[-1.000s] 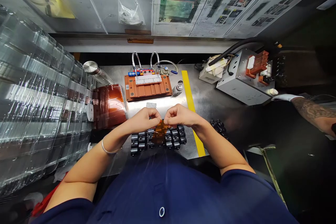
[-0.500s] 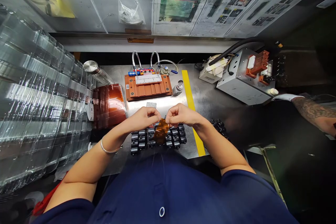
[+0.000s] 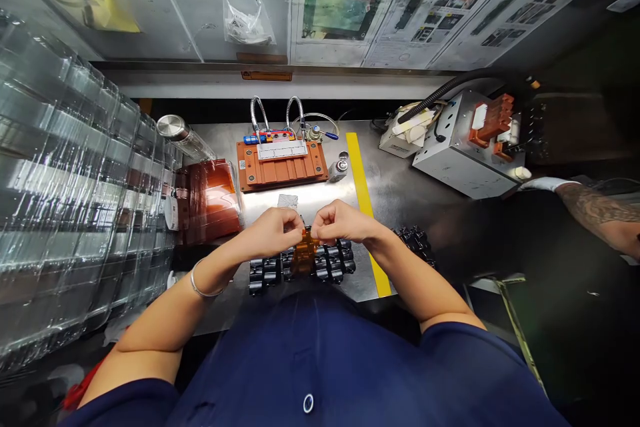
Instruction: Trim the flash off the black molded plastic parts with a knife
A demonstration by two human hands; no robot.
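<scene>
An amber see-through plastic piece [image 3: 304, 259] is between my two hands, in front of my chest. My left hand [image 3: 276, 230] has thumb and fingertips pinched at its upper left edge. At the upper right edge, my right hand [image 3: 343, 221] is closed in a similar pinch. My fingers hide the top of the piece. Rows of black moulded parts [image 3: 265, 272] lie on the metal bench under my left hand, and more black parts [image 3: 336, 261] lie under my right. A small grey square [image 3: 288, 201] is just beyond my left hand.
An orange-brown fixture [image 3: 283, 167] with metal hoses stands behind my hands, a small metal-topped bottle [image 3: 339, 168] beside it. Amber sheets [image 3: 213, 203] and stacked clear trays [image 3: 85, 180] are left. Yellow tape [image 3: 361, 177], a grey box [image 3: 457, 153] and another person's arm [image 3: 595, 213] are right.
Both hands have shifted slightly left. The amber piece looks narrower between them, and its angle has changed a little. My fingers stay pinched.
</scene>
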